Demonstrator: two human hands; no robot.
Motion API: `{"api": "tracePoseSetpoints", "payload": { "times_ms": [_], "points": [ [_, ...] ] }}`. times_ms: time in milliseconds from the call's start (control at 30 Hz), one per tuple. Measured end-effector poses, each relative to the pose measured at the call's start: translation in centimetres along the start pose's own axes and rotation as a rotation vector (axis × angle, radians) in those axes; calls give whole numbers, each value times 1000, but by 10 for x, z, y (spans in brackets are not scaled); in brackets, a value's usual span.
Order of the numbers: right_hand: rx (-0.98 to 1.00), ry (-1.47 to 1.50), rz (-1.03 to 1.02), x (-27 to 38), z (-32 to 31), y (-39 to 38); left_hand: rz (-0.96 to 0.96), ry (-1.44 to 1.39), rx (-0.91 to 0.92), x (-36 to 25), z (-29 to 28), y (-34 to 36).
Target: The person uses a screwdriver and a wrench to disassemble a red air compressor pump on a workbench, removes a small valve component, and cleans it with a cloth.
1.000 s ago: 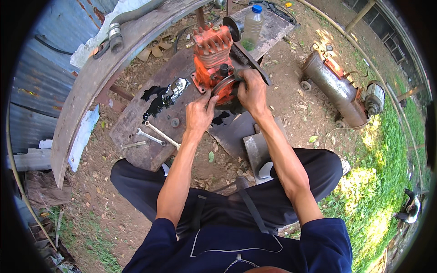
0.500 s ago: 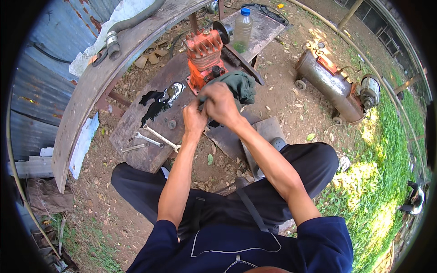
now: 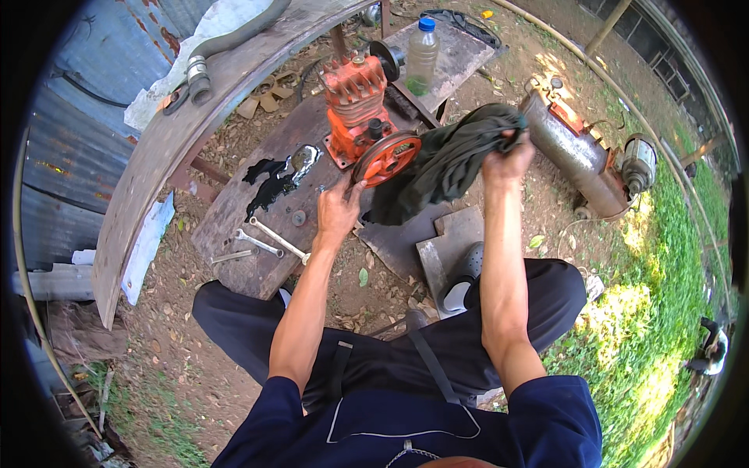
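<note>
An orange air compressor pump [image 3: 353, 93] with a finned head stands on a dark wooden board [image 3: 214, 226]. Its spoked orange pulley wheel [image 3: 388, 159] faces me. At the wheel's near left edge my left hand [image 3: 339, 209] grips the rim, thumb on the front and the other fingers partly hidden. Out to the right, my right hand [image 3: 507, 161] is closed around one end of a dark green cloth [image 3: 445, 164]. The bunched cloth hangs from it toward the pulley, and its left end droops in front of the board's right side.
Black oil [image 3: 273, 187] is spilled left of the pump. Two wrenches [image 3: 279, 239] [image 3: 260, 243] and a small round part [image 3: 299, 218] lie nearer me. Behind are a blue-capped bottle [image 3: 422, 58] and a curved bench [image 3: 144, 195]; a metal tank [image 3: 573, 148] lies right.
My right hand has swung right, carrying the cloth off the pulley, which is now uncovered. My left hand, earlier close beside the right at the cloth, is now on the wheel's rim.
</note>
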State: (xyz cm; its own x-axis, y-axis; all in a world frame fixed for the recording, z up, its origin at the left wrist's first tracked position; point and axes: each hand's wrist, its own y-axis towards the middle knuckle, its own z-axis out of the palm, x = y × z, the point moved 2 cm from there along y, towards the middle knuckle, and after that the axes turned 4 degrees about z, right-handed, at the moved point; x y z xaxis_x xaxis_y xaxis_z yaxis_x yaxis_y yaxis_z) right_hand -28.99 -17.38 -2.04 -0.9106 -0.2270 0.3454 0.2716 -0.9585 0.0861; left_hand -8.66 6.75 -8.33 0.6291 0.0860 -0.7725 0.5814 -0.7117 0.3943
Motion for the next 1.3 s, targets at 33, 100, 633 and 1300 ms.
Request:
{"api": "tracePoseSetpoints", "payload": {
  "times_ms": [33,100,633,1300],
  "points": [
    [90,10,-11,14,12,3,-38,72,26,-9,-9,4],
    [114,-46,-50,31,47,-2,-5,216,136,-25,-23,18],
    [882,-1498,-583,-119,52,-79,-8,-95,52,7,-7,7],
    [-45,-1236,-216,-137,-5,-52,160,306,-8,-48,-27,37]
  ]
}}
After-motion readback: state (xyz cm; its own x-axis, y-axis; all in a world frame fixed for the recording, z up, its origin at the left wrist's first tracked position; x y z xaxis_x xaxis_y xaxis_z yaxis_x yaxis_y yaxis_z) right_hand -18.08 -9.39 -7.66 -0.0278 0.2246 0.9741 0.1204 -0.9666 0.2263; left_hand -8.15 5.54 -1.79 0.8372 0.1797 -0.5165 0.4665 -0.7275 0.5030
